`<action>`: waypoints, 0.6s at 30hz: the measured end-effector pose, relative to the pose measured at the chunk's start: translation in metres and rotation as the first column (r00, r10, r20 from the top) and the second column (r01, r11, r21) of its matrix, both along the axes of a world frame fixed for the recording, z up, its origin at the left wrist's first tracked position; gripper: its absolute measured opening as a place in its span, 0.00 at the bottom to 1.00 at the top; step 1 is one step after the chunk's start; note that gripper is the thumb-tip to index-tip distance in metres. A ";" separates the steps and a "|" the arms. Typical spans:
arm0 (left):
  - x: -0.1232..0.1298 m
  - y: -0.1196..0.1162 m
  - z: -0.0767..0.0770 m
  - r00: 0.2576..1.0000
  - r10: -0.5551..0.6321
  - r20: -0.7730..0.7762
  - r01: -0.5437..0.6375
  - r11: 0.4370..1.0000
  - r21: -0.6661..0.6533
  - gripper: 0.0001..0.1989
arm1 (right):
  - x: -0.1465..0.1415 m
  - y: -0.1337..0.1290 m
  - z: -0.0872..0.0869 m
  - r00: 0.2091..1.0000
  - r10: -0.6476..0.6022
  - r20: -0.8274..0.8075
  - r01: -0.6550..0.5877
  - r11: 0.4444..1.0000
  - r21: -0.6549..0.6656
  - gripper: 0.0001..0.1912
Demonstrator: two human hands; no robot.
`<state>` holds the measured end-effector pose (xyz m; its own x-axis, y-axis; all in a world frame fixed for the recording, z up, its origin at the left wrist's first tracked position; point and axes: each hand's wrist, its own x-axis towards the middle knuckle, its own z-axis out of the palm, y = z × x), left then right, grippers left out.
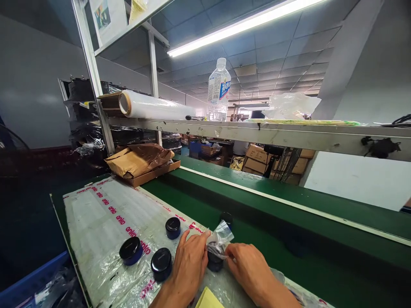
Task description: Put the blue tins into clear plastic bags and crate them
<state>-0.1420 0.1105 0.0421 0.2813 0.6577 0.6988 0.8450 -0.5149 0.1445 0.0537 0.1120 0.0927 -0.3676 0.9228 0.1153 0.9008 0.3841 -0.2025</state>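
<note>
Between my two hands is a dark round cap-like piece point(215, 262) with a clear plastic bag point(221, 236) over its top. My left hand point(192, 261) has its fingers closed against the bag's left side. From the right, my right hand point(248, 267) pinches the bag's edge. Several similar dark round pieces stand nearby: one point(161, 264) just left of my left hand, one point(131, 250) farther left, and one point(173, 227) behind. Another dark round piece point(226, 219) sits beyond the bag on the green surface.
A plastic-covered board point(96, 214) with pink print lies beside the green conveyor belt point(272, 226). A cardboard tray point(157, 172) holds brown paper. Yellow paper point(208, 298) lies near my wrists. Overhead, a shelf point(289, 139) carries a film roll point(154, 105) and a bottle point(218, 92). A blue crate point(38, 276) is lower left.
</note>
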 end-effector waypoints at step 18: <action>0.010 -0.013 -0.020 0.978 0.105 -0.180 -0.120 0.990 -0.077 0.44 | -0.008 0.001 -0.030 0.940 0.156 0.303 -0.172 0.985 0.024 0.12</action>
<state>-0.1315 0.0979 0.0220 0.3149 0.7479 0.5843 0.9130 -0.4070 0.0290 0.0461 0.1128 0.0624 -0.5379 0.8427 0.0209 0.8406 0.5343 0.0889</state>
